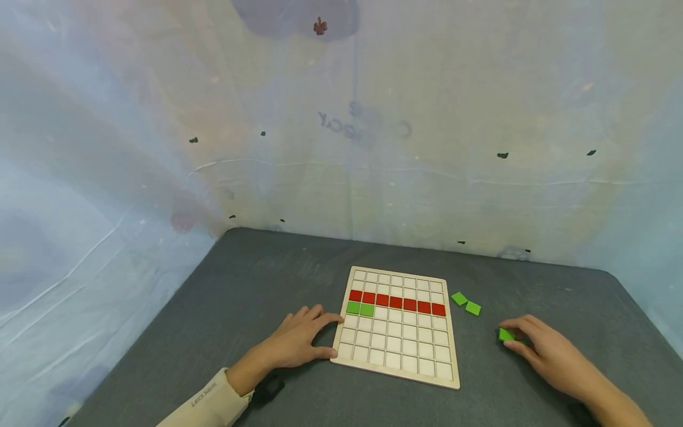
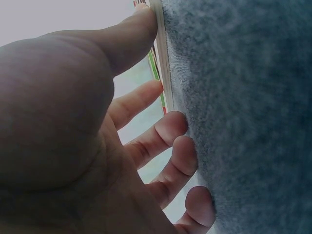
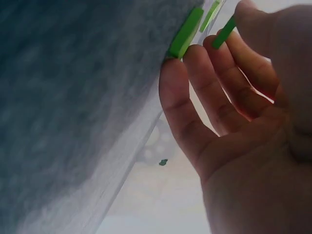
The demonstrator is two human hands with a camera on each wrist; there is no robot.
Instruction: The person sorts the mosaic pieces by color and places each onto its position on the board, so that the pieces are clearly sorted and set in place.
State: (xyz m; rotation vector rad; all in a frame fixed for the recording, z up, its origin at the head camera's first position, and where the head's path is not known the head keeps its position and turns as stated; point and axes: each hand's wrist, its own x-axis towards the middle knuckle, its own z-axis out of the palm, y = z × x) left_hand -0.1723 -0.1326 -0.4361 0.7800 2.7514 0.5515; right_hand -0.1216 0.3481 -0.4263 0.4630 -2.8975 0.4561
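Note:
A pale wooden grid board [image 1: 395,372] lies flat on the table. Across it runs a row of red square tiles [image 1: 396,302], and two green tiles [image 1: 367,310] sit in the row below, at its left end. My left hand [image 1: 299,341] touches the board's left edge with thumb and index finger spread apart; the other fingertips [image 2: 171,126] rest by the cloth. To the right of the board, my right hand [image 1: 549,353] pinches a green tile [image 3: 224,33] between thumb and fingers, just over the table. Two loose green tiles [image 1: 473,308] lie between that hand and the board.
A dark grey cloth covers the table [image 1: 277,267]. Behind it and along the left hangs a pale, translucent sheet [image 1: 373,196] with small dark marks. The table's back edge meets this sheet.

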